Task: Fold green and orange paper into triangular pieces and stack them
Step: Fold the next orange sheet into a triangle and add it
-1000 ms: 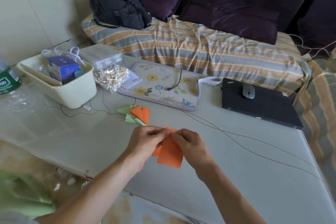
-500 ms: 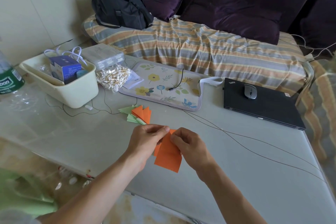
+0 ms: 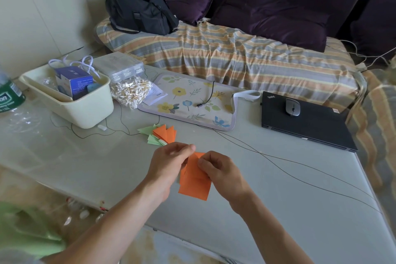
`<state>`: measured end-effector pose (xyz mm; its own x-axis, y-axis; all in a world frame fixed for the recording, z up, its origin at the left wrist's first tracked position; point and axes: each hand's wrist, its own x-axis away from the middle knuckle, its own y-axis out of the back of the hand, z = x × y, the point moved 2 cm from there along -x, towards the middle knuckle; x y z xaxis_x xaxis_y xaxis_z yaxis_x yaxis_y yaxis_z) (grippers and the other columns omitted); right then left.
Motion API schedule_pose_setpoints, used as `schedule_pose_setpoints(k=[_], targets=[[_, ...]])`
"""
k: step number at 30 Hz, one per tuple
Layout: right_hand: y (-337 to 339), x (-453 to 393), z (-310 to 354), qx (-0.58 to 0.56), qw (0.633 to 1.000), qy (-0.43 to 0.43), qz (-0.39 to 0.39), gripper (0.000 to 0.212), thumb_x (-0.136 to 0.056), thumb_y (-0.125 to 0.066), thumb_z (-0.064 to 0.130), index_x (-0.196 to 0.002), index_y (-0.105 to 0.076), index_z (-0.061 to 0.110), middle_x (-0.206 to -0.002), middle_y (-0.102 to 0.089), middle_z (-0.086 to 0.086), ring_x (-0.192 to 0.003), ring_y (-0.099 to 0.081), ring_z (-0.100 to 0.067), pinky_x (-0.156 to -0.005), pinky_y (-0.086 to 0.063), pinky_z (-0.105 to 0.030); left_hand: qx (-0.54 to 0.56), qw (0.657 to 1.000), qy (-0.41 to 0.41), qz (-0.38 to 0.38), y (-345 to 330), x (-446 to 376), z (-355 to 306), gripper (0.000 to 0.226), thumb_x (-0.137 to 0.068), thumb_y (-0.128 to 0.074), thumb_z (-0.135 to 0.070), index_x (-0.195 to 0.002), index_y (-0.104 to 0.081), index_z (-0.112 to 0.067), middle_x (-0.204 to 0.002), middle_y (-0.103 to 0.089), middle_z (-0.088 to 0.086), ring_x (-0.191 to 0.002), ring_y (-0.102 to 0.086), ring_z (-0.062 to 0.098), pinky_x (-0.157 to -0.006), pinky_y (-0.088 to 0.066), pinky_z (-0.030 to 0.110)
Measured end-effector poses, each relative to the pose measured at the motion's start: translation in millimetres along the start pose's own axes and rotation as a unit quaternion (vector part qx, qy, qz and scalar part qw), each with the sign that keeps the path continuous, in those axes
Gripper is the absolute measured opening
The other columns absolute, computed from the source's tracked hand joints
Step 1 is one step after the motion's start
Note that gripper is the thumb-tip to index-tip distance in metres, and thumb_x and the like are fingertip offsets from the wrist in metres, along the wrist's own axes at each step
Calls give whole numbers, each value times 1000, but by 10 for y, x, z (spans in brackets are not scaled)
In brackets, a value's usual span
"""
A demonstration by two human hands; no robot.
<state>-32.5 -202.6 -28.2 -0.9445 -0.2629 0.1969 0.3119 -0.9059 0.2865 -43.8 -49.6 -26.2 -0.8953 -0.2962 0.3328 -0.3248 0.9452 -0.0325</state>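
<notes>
Currently, an orange paper (image 3: 194, 186) is being held above the near middle of the table (image 3: 278, 210) between both hands. Its upper end is being pinched by the left hand (image 3: 169, 163), whose thumb and fingers are curled together at the top of the sheet, and by the right hand (image 3: 218, 169), whose curled fingers are pressing on the sheet's right side. The paper is being shown as a bright, plain orange sheet, partly folded: a narrower doubled layer is lying over the upper part, while the lower part is hanging free as a flat, roughly square flap with sharp corners and a slightly tilted bottom edge. Whether the flap is touching the table cannot be told.

Further toward the far edge, just beyond the left hand, a small pile of folded pieces (image 3: 161, 135) is lying on the table; orange pointed pieces are being carried on top of pale green ones, and the points are fanning outward to the left and upward.

Toward the far left corner a cream plastic bin (image 3: 90, 109) is standing, and a bag of cotton swabs (image 3: 130, 91) is resting just beside it. A floral mat (image 3: 188, 100) is lying along the far edge, and a closed black laptop (image 3: 310, 122) with a mouse (image 3: 292, 106) on it is lying near the far right corner. Thin dark cables (image 3: 300, 169) are trailing across the table's right half.
</notes>
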Motion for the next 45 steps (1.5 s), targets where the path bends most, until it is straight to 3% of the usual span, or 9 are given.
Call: schedule_pose_setpoints(k=[2,8,12,19,22,28,36,40,45], targets=[[8,-14,-23,13,1000,-9,-21,24,-98,-59,24,-80,-61,8,-66,-52,8,-62,-43,-9,-57,-35,-20,-1,1000,14,16,1,1,4,16,-88,-76,-24,-86,-76,-8,-72,-67,4,-69,-59,17,-84,-54,38],[90,-68,-63,1,992,-38,-116,18,-94,-60,21,-80,-66,12,-67,-60,11,-58,-48,-2,-53,-38,-11,-95,993,-17,73,-58,70,51,13,-80,-82,-20,-91,-75,-21,-73,-71,0,-67,-63,16,-66,-49,34],[72,-64,-71,-27,993,-54,-100,17,-93,-59,19,-79,-66,12,-66,-64,7,-63,-57,-11,-68,-54,-36,-155,983,-96,29,-42,76,11,14,-85,-77,-18,-89,-75,-31,-78,-75,-8,-71,-69,12,-67,-55,35],[92,-44,-47,-65,992,-25,-102,9,-96,-59,14,-97,-67,17,-80,-72,-6,-64,-64,-12,-68,-54,-30,-223,956,-189,25,-38,112,-55,22,-90,-71,-11,-95,-80,-30,-82,-76,-17,-77,-69,-2,-71,-53,15],[132,-38,-32,-93,990,9,-110,27,-97,-57,10,-111,-66,31,-87,-72,-7,-67,-64,-12,-70,-56,-26,-229,955,-185,36,-47,115,-63,22,-91,-70,-10,-97,-82,-28,-88,-76,-21,-84,-69,-7,-76,-50,8],[137,-31,1,-62,991,12,-114,22,-94,-56,5,-90,-73,17,-80,-74,0,-66,-69,-16,-71,-56,-34,-231,956,-183,12,-32,87,-61,22,-92,-69,-9,-93,-81,-27,-88,-76,-21,-84,-67,-10,-75,-44,2],[152,-50,-50,-79,987,-25,-139,10,-94,-59,11,-92,-68,12,-85,-74,-4,-69,-72,-19,-70,-56,-34,-252,945,-208,16,-30,89,-58,19,-91,-71,-9,-92,-81,-25,-87,-75,-19,-83,-65,-10,-72,-42,2],[150,-50,-63,-131,985,-59,-100,11,-96,-63,17,-98,-66,7,-90,-75,-13,-68,-70,-20,-71,-55,-35,-267,934,-235,17,-41,96,-71,19,-90,-72,-9,-91,-81,-25,-86,-75,-17,-83,-66,-6,-72,-42,4],[154,-66,-105,-138,984,-60,-94,20,-97,-65,20,-90,-73,2,-72,-70,-11,-67,-65,-16,-77,-57,-37,-260,935,-238,21,-44,100,-69,18,-88,-75,-9,-90,-81,-26,-81,-75,-18,-82,-67,-6,-71,-43,5]])
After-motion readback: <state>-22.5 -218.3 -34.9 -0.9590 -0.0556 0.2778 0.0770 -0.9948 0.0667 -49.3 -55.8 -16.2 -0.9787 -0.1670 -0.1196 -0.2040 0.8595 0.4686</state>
